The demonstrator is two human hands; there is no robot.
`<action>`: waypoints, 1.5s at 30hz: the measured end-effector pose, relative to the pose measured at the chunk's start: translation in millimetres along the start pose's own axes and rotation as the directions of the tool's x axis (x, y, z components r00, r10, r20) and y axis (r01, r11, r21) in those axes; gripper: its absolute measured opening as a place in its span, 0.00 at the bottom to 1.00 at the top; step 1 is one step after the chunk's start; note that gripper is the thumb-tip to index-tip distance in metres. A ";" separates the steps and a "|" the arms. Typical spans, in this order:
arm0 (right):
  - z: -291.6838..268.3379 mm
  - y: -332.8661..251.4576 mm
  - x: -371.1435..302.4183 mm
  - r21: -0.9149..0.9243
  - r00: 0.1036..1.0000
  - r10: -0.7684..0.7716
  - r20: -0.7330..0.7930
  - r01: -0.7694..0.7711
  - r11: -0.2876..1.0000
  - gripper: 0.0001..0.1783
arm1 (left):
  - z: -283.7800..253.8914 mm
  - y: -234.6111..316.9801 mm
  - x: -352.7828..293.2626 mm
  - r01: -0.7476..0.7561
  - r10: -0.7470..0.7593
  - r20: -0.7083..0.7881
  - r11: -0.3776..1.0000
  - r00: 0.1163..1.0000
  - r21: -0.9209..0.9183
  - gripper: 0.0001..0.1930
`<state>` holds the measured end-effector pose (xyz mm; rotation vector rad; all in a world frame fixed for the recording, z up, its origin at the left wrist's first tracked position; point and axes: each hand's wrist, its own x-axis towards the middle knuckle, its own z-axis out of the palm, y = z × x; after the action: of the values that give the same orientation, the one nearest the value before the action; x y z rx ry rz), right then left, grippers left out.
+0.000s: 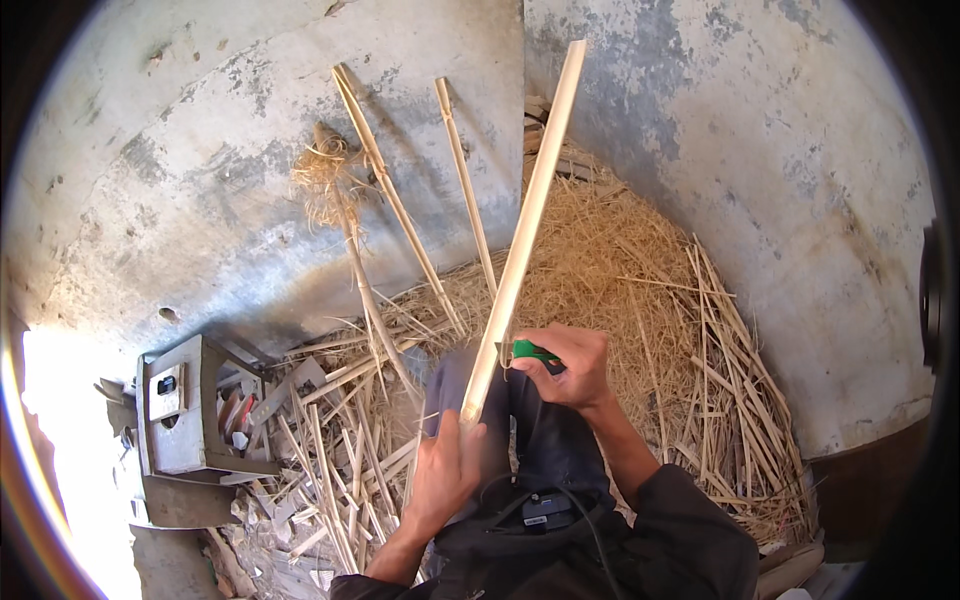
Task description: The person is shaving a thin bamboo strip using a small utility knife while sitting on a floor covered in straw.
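A long, pale split-bamboo strip (540, 190) slants up and away from my lap toward the wall corner. My left hand (443, 478) is closed around its near end, thumb along the strip. Closed on a green-handled knife (533, 350), my right hand (580, 372) is at the strip's right side, low on its length. The small dark blade points left at the strip's edge, and a thin curl hangs below it. Whether the blade bites into the bamboo, I cannot tell.
Fine shavings (600, 265) heap up ahead, with cut strips (745, 425) lying along the right. Two bamboo pieces (400, 205) and a stick topped with tangled fibres (325, 175) lean on the wall. A worn wooden box (185, 455) stands left, beside scattered offcuts (345, 480).
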<state>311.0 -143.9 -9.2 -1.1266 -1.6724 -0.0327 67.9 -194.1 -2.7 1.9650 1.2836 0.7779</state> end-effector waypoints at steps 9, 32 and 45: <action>0.0 1.3 4.4 -0.004 0.999 0.049 0.002 -0.049 0.999 0.18 | -6.3 0.5 -4.1 0.032 -0.031 0.024 0.998 0.999 -0.047 0.16; 2.4 3.4 11.1 -0.096 0.999 -0.023 0.034 0.026 0.995 0.18 | -9.3 -3.4 -20.5 0.055 -0.054 0.021 0.998 0.998 -0.037 0.13; -17.0 71.9 55.3 -0.064 0.960 0.162 -0.228 -0.180 0.982 0.28 | -8.7 -13.6 -45.7 0.077 -0.074 0.105 0.996 0.992 -0.034 0.12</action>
<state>373.1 -77.2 5.4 -1.2793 -1.3819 -0.1156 38.2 -230.8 -13.7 1.8902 1.2648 0.6497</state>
